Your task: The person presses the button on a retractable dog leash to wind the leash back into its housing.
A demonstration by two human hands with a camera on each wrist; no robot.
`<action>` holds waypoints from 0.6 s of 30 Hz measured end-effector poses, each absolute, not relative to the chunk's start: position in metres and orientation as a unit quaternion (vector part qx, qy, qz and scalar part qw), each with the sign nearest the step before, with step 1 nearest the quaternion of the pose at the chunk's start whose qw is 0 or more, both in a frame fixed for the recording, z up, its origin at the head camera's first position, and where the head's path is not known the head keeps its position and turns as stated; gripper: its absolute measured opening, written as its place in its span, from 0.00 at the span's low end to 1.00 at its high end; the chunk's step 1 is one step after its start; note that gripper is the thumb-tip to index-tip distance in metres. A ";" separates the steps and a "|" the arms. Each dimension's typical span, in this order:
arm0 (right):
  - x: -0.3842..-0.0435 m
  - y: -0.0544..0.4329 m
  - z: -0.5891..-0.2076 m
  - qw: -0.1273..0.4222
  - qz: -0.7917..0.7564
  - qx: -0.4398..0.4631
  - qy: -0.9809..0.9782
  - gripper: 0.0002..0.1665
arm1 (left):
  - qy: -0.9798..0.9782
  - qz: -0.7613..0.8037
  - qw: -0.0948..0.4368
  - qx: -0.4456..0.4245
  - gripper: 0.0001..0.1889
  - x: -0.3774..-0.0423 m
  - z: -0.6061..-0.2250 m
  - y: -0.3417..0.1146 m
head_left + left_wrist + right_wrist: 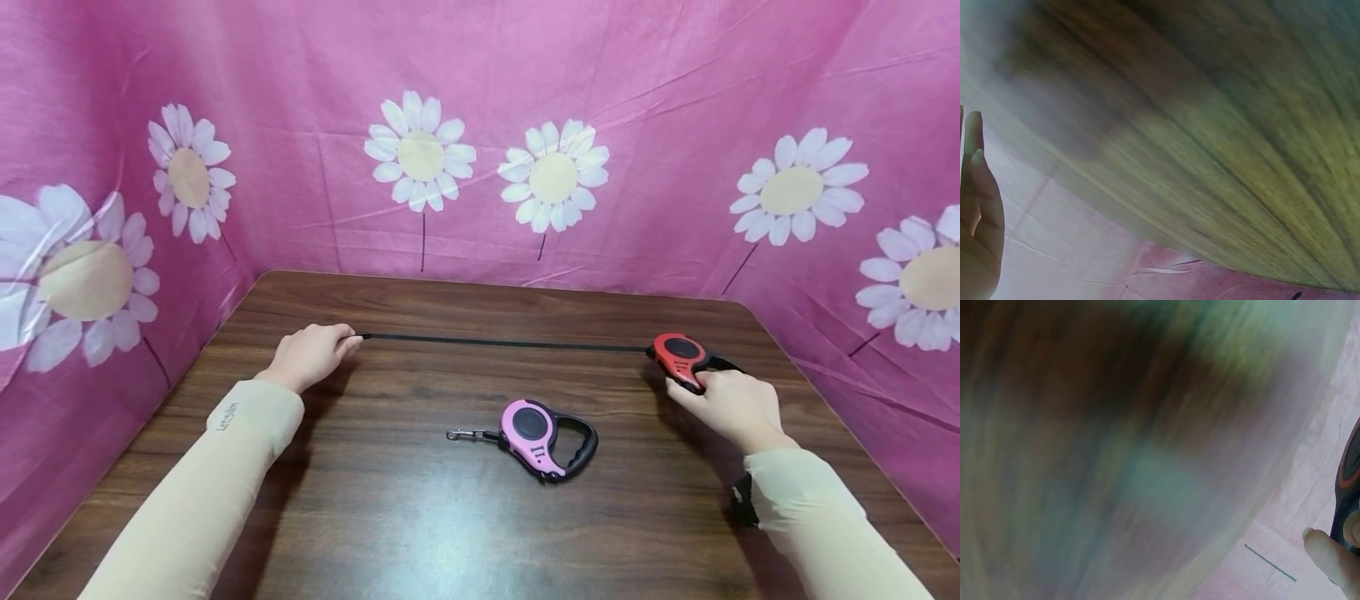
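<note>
At the right side of the wooden table, my right hand [735, 406] grips the black handle of a red retractable dog leash [678, 353]. Its black strap [510, 342] runs out to the left in a straight line across the table. My left hand [309, 357] pinches the strap's far end, and the clip there is hidden by the fingers. In the right wrist view, part of the red and black leash case [1349, 478] shows at the edge beside my thumb. Only some fingers [984, 194] of the left hand appear in the left wrist view.
A pink retractable leash [517, 421] with a black handle lies mid-table, between the hands and nearer to me. Its metal clip [467, 434] points left. Pink cloth [480, 50] with printed daisies hangs around the back and sides of the brown table [375, 517].
</note>
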State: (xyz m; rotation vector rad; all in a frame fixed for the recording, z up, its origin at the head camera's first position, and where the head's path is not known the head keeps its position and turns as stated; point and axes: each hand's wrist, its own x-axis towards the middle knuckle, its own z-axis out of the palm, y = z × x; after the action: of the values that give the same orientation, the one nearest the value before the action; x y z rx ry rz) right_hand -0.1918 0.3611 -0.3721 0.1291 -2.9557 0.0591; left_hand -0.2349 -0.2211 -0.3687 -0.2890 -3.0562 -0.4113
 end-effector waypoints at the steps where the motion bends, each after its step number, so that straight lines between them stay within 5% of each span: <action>1: -0.192 0.361 -0.372 0.093 0.020 0.045 -0.994 0.30 | -0.986 -0.134 0.021 -0.095 0.15 -0.235 -0.368 -0.220; 18: -0.193 0.355 -0.375 0.104 0.011 0.052 -0.993 0.30 | -0.986 -0.130 0.024 -0.102 0.14 -0.237 -0.368 -0.215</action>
State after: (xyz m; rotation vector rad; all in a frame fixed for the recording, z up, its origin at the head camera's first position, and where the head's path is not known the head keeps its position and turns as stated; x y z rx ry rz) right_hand -0.1927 0.3552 -0.3745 0.1521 -2.9287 0.0329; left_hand -0.2370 -0.2146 -0.3684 -0.3170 -3.0504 -0.4028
